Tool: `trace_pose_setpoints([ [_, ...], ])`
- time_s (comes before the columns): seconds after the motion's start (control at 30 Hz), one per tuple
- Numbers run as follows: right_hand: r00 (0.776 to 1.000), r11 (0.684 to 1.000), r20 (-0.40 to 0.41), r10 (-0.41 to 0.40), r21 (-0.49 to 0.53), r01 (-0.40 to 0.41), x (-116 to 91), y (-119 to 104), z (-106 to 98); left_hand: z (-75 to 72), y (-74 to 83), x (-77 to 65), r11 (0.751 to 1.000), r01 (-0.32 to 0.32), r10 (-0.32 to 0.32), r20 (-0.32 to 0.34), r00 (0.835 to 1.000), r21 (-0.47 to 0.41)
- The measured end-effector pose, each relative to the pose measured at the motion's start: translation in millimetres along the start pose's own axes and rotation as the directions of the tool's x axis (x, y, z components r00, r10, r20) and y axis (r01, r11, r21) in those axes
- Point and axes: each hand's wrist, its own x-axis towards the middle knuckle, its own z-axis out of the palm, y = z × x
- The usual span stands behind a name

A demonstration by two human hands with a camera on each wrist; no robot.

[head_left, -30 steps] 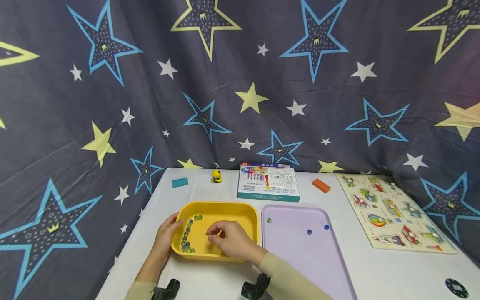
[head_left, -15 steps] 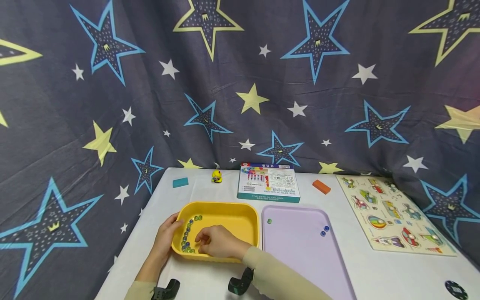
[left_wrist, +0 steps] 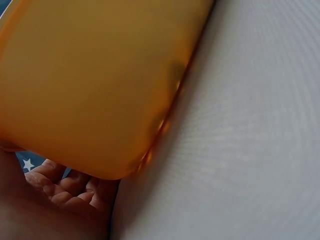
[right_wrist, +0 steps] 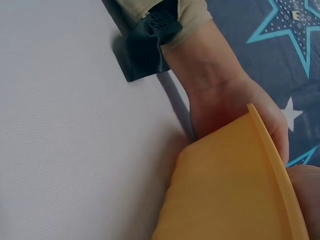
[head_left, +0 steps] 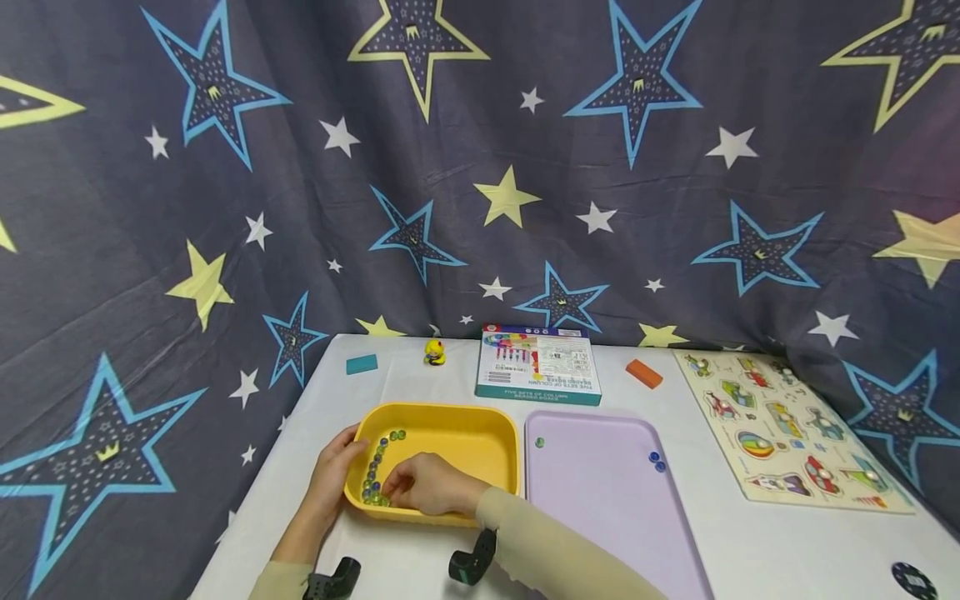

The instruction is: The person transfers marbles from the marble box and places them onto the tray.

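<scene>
**Left hand (head_left: 330, 471) at the rim, right hand (head_left: 431, 485) inside the yellow tray (head_left: 461, 429)**

The desk (head_left: 405, 567) carried 2 trays, 1 yellow and 1 purple, side by side. In the yellow tray a curved row of green and blue marbles (head_left: 377, 458) followed the left wall, from near the far left corner down to the near left corner; at least 10 showed, too small and crowded for an exact count. The purple tray (head_left: 592, 492) held 3 more: 1 green marble (head_left: 540, 442) at its far left corner and 2 blue marbles (head_left: 660, 467) close together by its right edge.

The left hand gripped the yellow tray by its left side, outside the row. The right hand was lowered into the tray, its fingers bent and just right of the row's near end; whether they pinched a marble could not be told.

Along the desk's far edge stood 1 teal block (head_left: 362, 364), 1 small yellow toy (head_left: 434, 352), 1 printed box (head_left: 537, 367) and 1 orange block (head_left: 643, 373). Toward the right edge lay 1 picture board (head_left: 795, 429) and, nearer the person, 1 black disc (head_left: 914, 580).
</scene>
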Motion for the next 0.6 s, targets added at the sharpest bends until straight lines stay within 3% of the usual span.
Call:
trace_pose_setpoints([
  [0.37, 0.999, 1.0, 0.04, 0.027, 0.006, -0.027, -0.8, -0.5, -3.1, 0.3, -0.5, 0.4, 1.0, -0.02, 0.02, -0.004, 1.0, -0.004],
  [0.6, 0.991, 0.993, 0.106, 0.08, 0.076, -0.088, -4.0, 0.8, -9.5, 0.1, -3.3, 3.0, 1.0, -0.018, 0.018, -0.015, 1.0, 0.004],
])
